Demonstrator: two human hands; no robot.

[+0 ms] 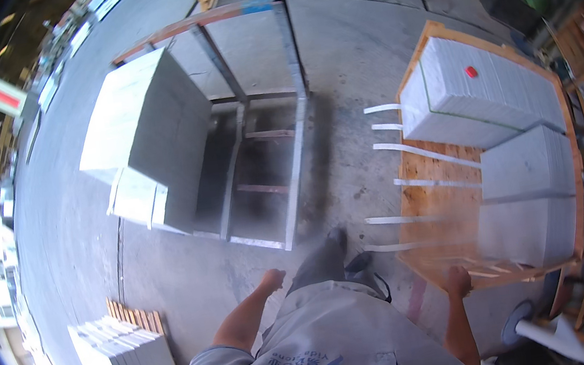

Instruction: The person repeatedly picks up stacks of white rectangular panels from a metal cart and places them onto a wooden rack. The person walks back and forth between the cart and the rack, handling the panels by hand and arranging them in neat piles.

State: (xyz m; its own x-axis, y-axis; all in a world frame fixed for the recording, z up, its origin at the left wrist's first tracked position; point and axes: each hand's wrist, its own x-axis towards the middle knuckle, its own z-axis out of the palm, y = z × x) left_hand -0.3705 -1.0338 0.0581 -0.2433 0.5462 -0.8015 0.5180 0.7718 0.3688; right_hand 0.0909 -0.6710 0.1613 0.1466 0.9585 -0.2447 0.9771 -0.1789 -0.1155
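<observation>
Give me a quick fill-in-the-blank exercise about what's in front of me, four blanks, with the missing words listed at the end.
1. The small item on top of the slabs in the wooden crate is coloured ____.
2. The flat straps sticking out over the crate's edge are ____ in colour.
3. Your hand nearest the crate is the ____ one.
4. Compared with the crate, the metal rack stands farther to your ____.

Missing words: red; white; right; left.
</observation>
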